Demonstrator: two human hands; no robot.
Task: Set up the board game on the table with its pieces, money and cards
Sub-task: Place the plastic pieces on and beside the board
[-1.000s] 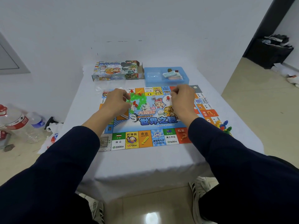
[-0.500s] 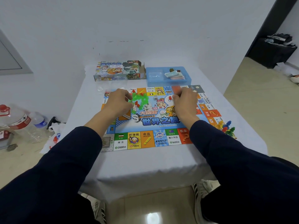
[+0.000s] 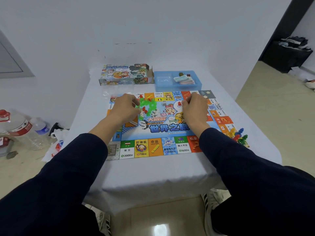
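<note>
Both hands over board [image 3: 160, 132]; left hand [image 3: 125, 109] grip curled at green houses [image 3: 148, 106], right hand [image 3: 194, 109] grip contents unclear. Sort pieces slowly, avoid scattering

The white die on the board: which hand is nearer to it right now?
Right, narrowly. The right hand sits just right of the die; the left hand is farther off to its left, beyond the green pieces.

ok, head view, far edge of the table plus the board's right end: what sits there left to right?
game box → blue tray holding the stack of cards → coloured pawns, nearer, off the board's right edge.
</note>
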